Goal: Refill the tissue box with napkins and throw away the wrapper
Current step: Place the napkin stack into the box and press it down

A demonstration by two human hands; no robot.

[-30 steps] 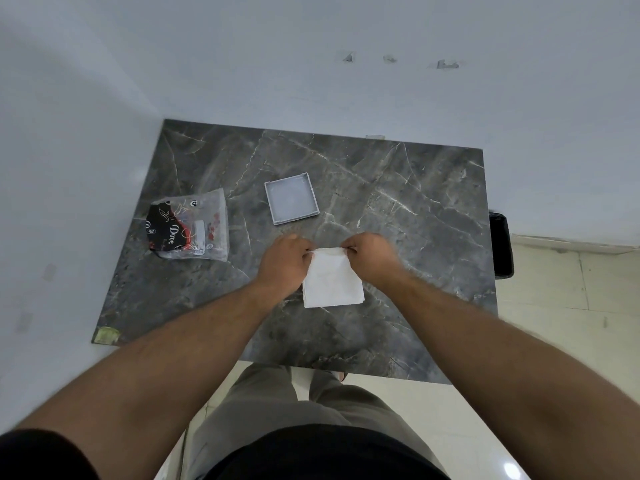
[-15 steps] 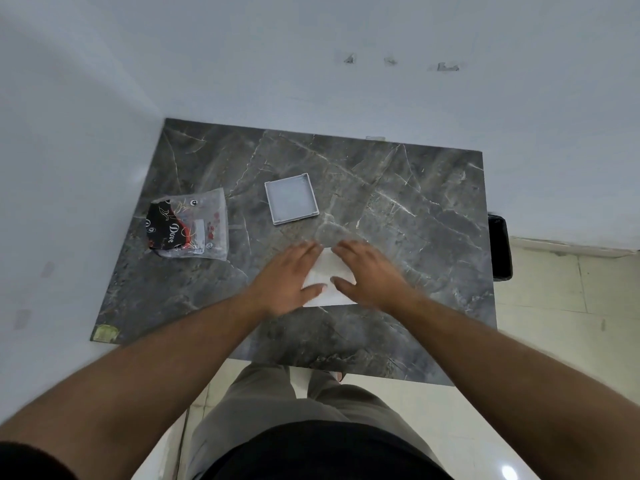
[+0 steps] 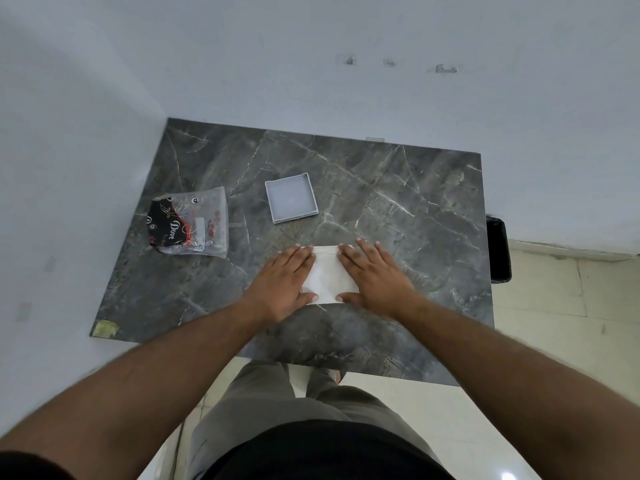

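A folded white napkin (image 3: pixel 325 275) lies flat near the middle of the dark marble table (image 3: pixel 398 209). My left hand (image 3: pixel 282 284) rests palm down on its left part, fingers spread. My right hand (image 3: pixel 375 273) lies flat on its right part the same way. Only the strip of napkin between my hands shows. Beyond the napkin stands a shallow grey square tissue box (image 3: pixel 291 197), open on top and with nothing visible inside. At the left of the table lies a clear plastic wrapper (image 3: pixel 192 225) with black and red print.
White walls close the table in at the back and left. A black bin (image 3: pixel 498 249) stands on the tiled floor past the table's right edge. A small yellowish sticker (image 3: pixel 105 329) marks the table's near left corner. My legs are below the near edge.
One second ago both hands pinched the napkin's far corners. They have since let go, flattened out and slid apart over the napkin, pressing it onto the table.
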